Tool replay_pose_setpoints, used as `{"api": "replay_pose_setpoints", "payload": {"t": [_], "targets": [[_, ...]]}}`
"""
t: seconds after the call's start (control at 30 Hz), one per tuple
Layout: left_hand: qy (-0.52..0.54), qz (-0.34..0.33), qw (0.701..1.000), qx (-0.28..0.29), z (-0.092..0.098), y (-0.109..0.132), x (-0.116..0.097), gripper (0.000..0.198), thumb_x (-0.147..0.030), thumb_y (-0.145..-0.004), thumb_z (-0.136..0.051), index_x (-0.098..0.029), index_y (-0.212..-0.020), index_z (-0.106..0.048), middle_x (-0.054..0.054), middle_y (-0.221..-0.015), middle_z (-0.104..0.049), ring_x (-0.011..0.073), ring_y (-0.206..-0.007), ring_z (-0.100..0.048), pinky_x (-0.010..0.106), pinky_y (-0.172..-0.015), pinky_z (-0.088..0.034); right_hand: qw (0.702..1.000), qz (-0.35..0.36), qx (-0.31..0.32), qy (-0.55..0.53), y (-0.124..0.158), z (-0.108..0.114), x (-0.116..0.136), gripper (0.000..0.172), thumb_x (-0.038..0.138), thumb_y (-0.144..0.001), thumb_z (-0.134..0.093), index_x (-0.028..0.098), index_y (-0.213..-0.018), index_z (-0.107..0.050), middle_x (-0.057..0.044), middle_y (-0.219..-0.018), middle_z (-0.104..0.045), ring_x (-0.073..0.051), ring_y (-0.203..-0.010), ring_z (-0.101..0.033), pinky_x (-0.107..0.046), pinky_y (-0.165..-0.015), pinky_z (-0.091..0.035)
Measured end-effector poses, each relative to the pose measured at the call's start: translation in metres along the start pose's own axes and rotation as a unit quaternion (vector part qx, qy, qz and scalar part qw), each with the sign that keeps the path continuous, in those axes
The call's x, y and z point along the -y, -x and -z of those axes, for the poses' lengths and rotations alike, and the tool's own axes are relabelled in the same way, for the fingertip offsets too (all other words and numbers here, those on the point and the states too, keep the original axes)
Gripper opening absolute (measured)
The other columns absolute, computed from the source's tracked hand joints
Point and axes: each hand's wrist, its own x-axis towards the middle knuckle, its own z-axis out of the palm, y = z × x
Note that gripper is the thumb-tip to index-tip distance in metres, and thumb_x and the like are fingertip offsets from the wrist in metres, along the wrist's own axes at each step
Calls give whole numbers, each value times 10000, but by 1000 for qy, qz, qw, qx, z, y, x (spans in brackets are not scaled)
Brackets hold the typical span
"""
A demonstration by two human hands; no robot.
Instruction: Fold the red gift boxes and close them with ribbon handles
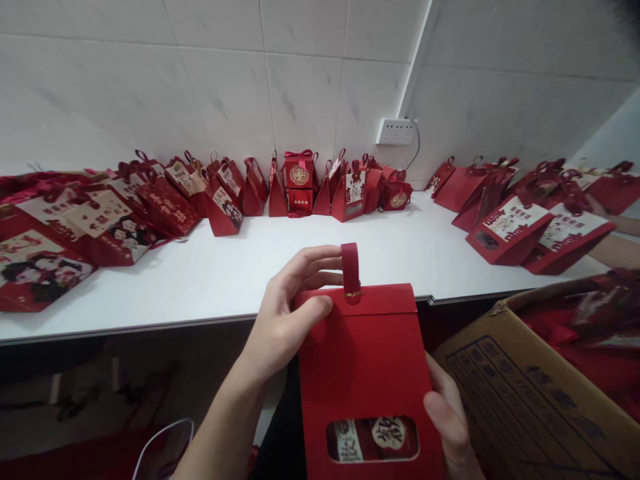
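A red gift box [364,360] with a ribbon loop [351,267] on top is held upright in front of me. Through the oval window near its bottom, printed packets [373,439] show. My left hand [293,310] grips the box's upper left edge, thumb on the near face and fingers behind, close to the ribbon loop. My right hand [450,413] holds the lower right side, with its thumb along the edge and part of the fingers hidden behind the box.
Many red gift boxes [225,207] stand along the white counter [195,280] against the tiled wall. A power strip [395,131] is on the wall. At right, a cardboard carton [530,393] holds red items. Another person's arm [620,240] shows at far right.
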Motion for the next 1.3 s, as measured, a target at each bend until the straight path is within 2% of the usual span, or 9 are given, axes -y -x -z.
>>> {"api": "replay_pose_setpoints", "payload": {"t": [0.13, 0.23, 0.3, 0.37, 0.5, 0.6, 0.7, 1.1, 1.3], "targets": [[9, 15, 1000, -8, -1, 2, 0, 130, -157, -798, -594, -212, -916, -593, 25, -981, -683, 203, -949, -667, 246, -724, -537, 999, -8, -16, -48, 2, -1, -3, 413, 598, -739, -601, 271, -991, -620, -32, -911, -714, -256, -802, -673, -331, -695, -551], [-47, 29, 998, -22, -4, 2, -2, 111, -198, -817, -637, -214, -925, -617, 7, -923, -689, 140, -825, -677, 184, -653, -522, 997, 3, 57, -43, -1, 8, -12, 440, 584, -790, -546, 240, -1063, -589, -70, -932, -703, -274, -811, -680, -355, -685, -564], [-87, 22, 995, -47, -6, 1, -1, 140, -212, -811, -661, -212, -947, -628, 1, -901, -691, 113, -794, -672, 159, -646, -515, 995, 48, 87, 7, -4, 15, -18, 447, 510, -840, -526, 235, -1193, -529, -96, -1044, -673, -272, -883, -677, -355, -709, -576], [-100, 13, 992, -73, -7, 0, 2, 158, -215, -805, -674, -214, -938, -589, -18, -838, -689, 102, -777, -670, 150, -645, -514, 986, 130, 40, 101, -8, 20, -19, 497, 380, -862, -557, 272, -1327, -418, -96, -1214, -587, -253, -1044, -628, -359, -833, -561], [-116, -12, 991, -70, -11, 0, 8, 175, -181, -814, -659, -210, -811, -487, -58, -775, -665, 68, -721, -652, 139, -660, -508, 906, 302, -37, 295, -19, 16, 1, 475, 196, -843, -602, 305, -1288, -477, -64, -1356, -424, -223, -1270, -448, -395, -1048, -439], [-174, -54, 983, -18, -14, 1, 9, 86, -132, -837, -614, -193, -778, -599, -50, -804, -663, 43, -760, -635, 108, -716, -490, 848, 374, -16, 376, -30, 6, 20, 290, 176, -856, -598, 242, -1138, -590, -69, -1287, -463, -196, -1220, -480, -345, -1025, -461], [-200, -72, 977, 0, -16, 2, 9, 175, -111, -852, -584, -218, -933, -697, -33, -884, -683, 43, -811, -629, 100, -743, -485, 829, 394, -21, 397, -39, -1, 27, 187, 154, -871, -589, 205, -1048, -620, -64, -1159, -530, -155, -1106, -543, -285, -962, -492], [-199, -82, 975, -47, -18, 5, 14, 223, -102, -833, -608, -227, -977, -722, -17, -916, -707, 55, -837, -636, 97, -753, -499, 830, 390, -26, 398, -45, -9, 30, 111, 142, -885, -567, 179, -967, -630, -53, -1016, -526, -118, -1002, -551, -215, -876, -498], [-195, -92, 976, -41, -18, 5, 15, 274, -83, -831, -601, -268, -994, -721, -30, -930, -707, 53, -858, -639, 103, -773, -504, 889, 306, -36, 339, -51, -9, 32, 99, 245, -864, -609, 220, -958, -593, 2, -916, -611, -109, -867, -604, -203, -780, -513]]}}
